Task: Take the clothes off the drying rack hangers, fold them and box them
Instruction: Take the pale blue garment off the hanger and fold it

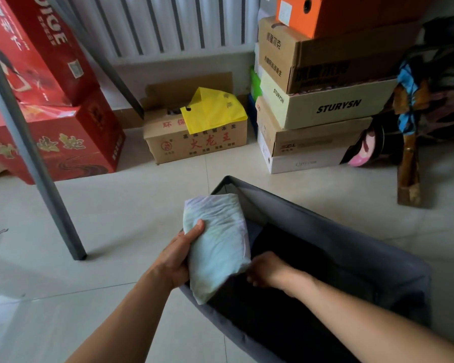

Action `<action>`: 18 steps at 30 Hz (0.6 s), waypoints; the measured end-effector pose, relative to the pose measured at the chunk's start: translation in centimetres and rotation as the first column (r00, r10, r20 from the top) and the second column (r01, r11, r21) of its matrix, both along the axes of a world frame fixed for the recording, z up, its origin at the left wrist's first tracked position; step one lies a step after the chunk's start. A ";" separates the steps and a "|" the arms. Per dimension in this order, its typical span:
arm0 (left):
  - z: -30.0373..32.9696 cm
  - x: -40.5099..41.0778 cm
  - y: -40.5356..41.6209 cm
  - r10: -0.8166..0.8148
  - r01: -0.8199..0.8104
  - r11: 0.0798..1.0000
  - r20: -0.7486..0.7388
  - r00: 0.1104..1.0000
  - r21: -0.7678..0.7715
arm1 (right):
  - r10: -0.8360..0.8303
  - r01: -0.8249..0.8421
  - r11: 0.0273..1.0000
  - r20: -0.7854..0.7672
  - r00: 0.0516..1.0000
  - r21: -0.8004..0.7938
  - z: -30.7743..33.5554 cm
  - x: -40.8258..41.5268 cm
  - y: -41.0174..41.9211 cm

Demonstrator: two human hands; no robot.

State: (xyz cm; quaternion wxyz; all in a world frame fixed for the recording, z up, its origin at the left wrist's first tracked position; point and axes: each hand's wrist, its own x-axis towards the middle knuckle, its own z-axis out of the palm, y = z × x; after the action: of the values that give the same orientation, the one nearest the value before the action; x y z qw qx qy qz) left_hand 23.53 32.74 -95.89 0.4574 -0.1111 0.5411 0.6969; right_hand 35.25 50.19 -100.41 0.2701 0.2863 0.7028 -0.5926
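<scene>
Storage box rim: grey fabric storage box (333,226) open at the top, on the tiled floor (121,231), near corner low between the two forearms, far corner toward the cardboard boxes.
Inside the box: dark folded clothes (299,258) along the bottom; grey inner wall bare above them on the far side.
Left edge of room: grey drying rack leg (37,163) slanting down to the floor left of the hands; second leg slanting behind it toward the wall.
Open floor: bare tile between the rack leg and the box's left rim; more bare tile between the box's far corner and the brown carton (194,142) topped with a yellow bag (212,111).
Back edge: red cartons (55,142) at left, stacked shoe boxes (312,113) at right, radiator (168,22) on the wall behind.
Folded garment: pale, whitish folded garment (218,244), compact bundle, tilted, over the box's left rim, lower end dipping inside, above the dark clothes.
Left hand: left hand (178,255) gripping the bundle's left edge, thumb laid across the top face, fingers hidden underneath.
Right hand: right hand (268,268) inside the box, just beside the bundle's lower right edge, fingers curled downward; cannot tell whether gripping the cloth or only touching.
</scene>
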 end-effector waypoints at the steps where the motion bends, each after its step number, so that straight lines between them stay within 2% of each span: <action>1: -0.4 0.0 0.3 -0.016 0.016 1.000 0.013 1.000 0.017 | -0.195 0.191 0.980 -0.058 0.979 -0.060 -0.1 -0.4 1.1; 2: -0.9 0.0 0.7 -0.042 0.042 0.999 0.022 0.999 0.032 | -0.373 0.355 0.911 -0.052 0.926 -0.211 0.0 -1.1 1.8; 3: -1.2 0.1 1.2 -0.075 0.074 0.996 0.028 0.997 0.042 | -0.453 0.408 0.816 -0.015 0.891 -0.409 0.4 -1.6 2.1; 4: -1.7 0.2 1.9 -0.105 0.104 0.994 0.025 0.994 0.039 | -0.469 0.389 0.724 0.007 0.883 -0.570 1.0 -1.5 2.2; 6: -2.6 0.4 3.5 -0.149 0.149 0.989 -0.001 0.989 -0.001 | -0.486 0.355 0.600 0.026 0.874 -0.717 1.4 -0.6 1.9; 9: -3.9 0.7 5.5 -0.188 0.184 0.980 -0.041 0.981 -0.072 | -0.562 0.438 0.587 0.047 0.826 -0.681 0.1 -0.1 1.9; 12: -5.2 0.8 6.3 -0.232 0.227 0.970 -0.048 0.972 -0.089 | -0.653 0.595 0.630 0.075 0.754 -0.499 -2.0 -0.3 3.1; 16: -6.8 -0.9 6.3 -0.237 0.231 0.967 -0.052 0.970 -0.106 | -0.755 0.686 0.590 0.011 0.656 -0.425 -3.0 -1.7 3.1; 18: -7.3 -2.5 6.2 -0.283 0.256 0.946 -0.120 0.952 -0.201 | -0.790 0.714 0.573 -0.041 0.611 -0.403 -3.6 -3.4 2.6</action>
State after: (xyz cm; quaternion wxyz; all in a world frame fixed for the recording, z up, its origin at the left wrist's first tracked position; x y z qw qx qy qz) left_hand 20.99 38.91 -103.16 0.4953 -0.0259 0.6451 0.5813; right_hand 31.87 52.76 -104.06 -0.0415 0.4402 0.4211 -0.7919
